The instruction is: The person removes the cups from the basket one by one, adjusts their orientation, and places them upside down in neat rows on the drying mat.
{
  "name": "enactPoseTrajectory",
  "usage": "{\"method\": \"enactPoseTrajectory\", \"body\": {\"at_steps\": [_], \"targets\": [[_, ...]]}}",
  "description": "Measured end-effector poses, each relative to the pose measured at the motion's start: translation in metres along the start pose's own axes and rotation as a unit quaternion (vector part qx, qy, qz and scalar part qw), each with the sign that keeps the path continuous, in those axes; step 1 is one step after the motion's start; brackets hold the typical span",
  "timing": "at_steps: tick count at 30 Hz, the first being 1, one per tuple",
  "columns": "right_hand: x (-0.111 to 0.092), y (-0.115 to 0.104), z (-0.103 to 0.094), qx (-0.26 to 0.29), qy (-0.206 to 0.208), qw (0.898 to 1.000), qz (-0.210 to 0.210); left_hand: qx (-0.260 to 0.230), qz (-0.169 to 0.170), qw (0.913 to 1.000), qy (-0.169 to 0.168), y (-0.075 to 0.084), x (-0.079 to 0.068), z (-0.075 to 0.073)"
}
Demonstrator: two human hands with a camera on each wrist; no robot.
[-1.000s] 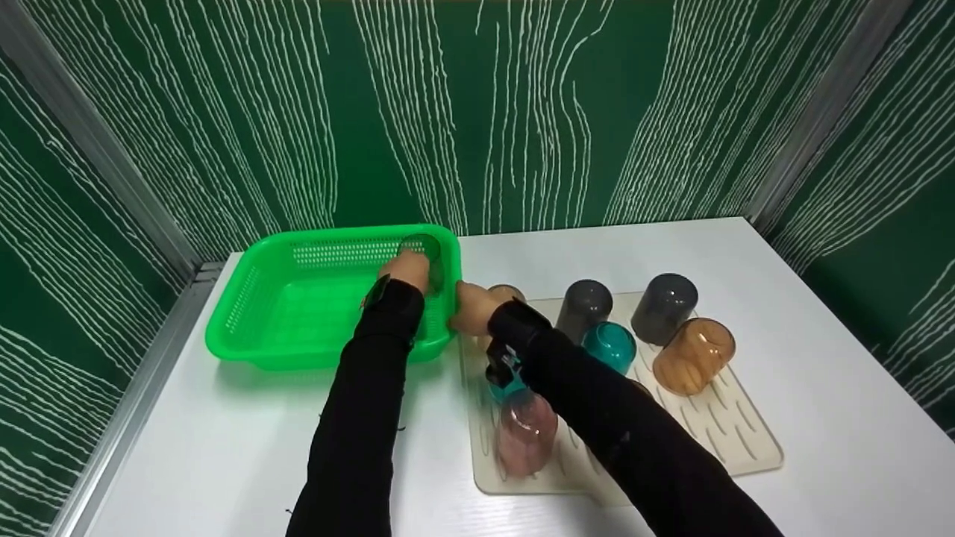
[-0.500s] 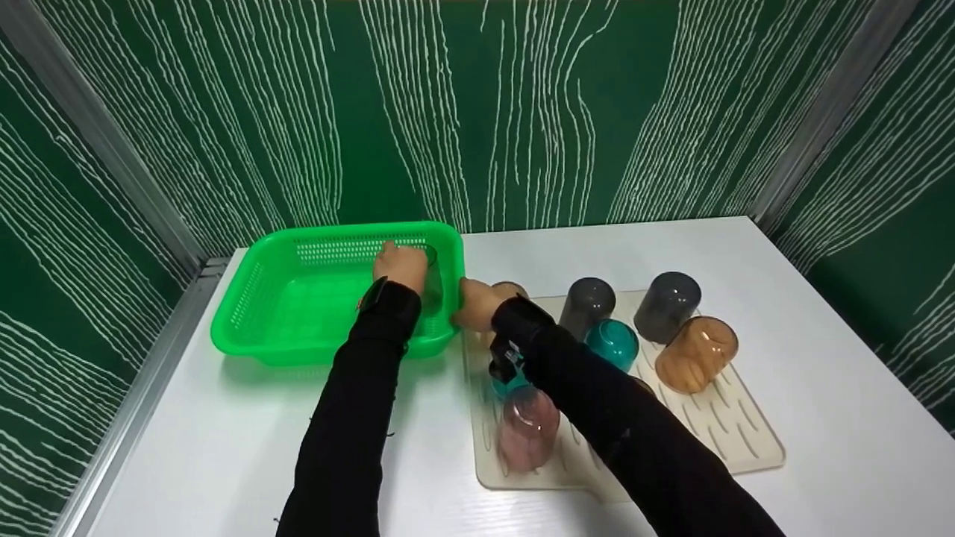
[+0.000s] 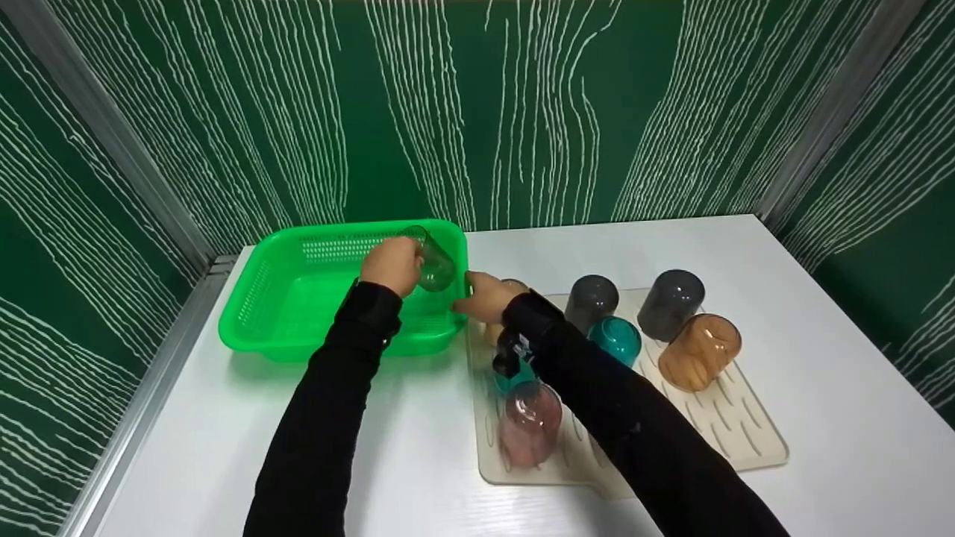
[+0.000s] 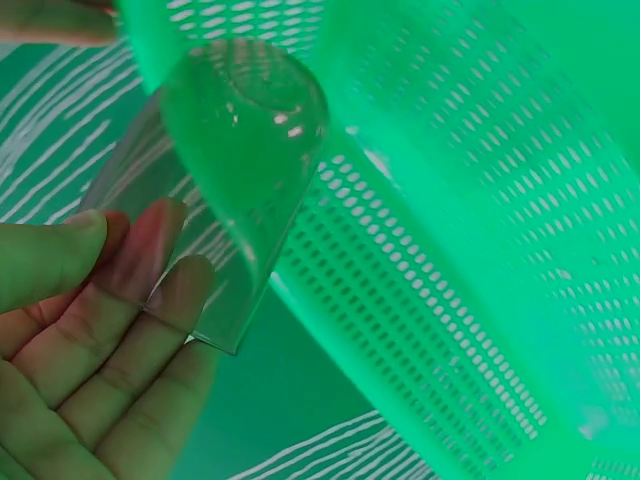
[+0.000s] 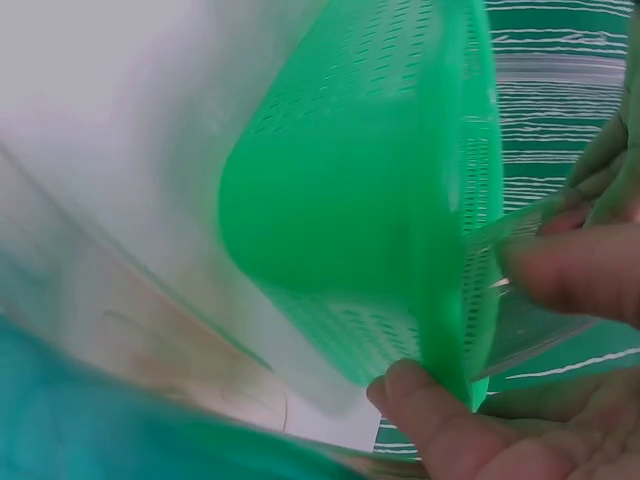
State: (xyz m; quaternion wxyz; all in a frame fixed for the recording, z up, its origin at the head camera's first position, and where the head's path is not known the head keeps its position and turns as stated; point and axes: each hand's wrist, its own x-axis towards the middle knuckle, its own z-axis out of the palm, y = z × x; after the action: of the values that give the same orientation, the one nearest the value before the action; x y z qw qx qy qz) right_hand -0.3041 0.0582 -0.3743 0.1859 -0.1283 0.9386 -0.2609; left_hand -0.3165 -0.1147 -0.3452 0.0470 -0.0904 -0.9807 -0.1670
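A clear, greyish tumbler tilts over the right end of a green plastic basket. My left hand pinches it near its open rim. In the left wrist view, the thumb is outside the glass and fingers show through its wall. The glass's closed base points into the basket. At the basket's right rim, my right hand holds the edge, thumb and fingers on either side in the right wrist view. Behind this hand an amber glass is partly hidden.
On a beige drying mat several glasses stand upside down: a pink one, teal ones, dark grey ones and an amber one. My right forearm crosses above the mat. A green, white-lined wall closes off the back.
The left hand has shifted its hold on the tumbler and moved slightly left of it. The tumbler now tilts, its closed base lower right. My right hand stays at the basket rim.
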Motion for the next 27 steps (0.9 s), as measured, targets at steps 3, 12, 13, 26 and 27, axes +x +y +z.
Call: {"method": "enactPoseTrajectory", "body": {"at_steps": [3, 12, 13, 26, 27], "targets": [[-0.003, 0.001, -0.004, 0.090, 0.005, 0.996, -0.007, -0.023, 0.001, 0.9995, 0.021, -0.001, -0.007, -0.006], [-0.024, 0.001, -0.028, 0.367, 0.033, 0.928, -0.057, -0.144, 0.040, 0.9854, 0.082, 0.006, -0.032, -0.025], [-0.027, 0.001, -0.031, 0.398, 0.038, 0.914, -0.064, -0.167, 0.042, 0.9814, 0.085, 0.008, -0.034, -0.026], [-0.074, 0.005, -0.047, 0.531, 0.127, 0.821, -0.165, -0.462, 0.096, 0.8763, 0.099, 0.052, -0.078, -0.029], [-0.078, 0.005, -0.046, 0.530, 0.136, 0.818, -0.177, -0.471, 0.102, 0.8706, 0.099, 0.055, -0.082, -0.028]]}}
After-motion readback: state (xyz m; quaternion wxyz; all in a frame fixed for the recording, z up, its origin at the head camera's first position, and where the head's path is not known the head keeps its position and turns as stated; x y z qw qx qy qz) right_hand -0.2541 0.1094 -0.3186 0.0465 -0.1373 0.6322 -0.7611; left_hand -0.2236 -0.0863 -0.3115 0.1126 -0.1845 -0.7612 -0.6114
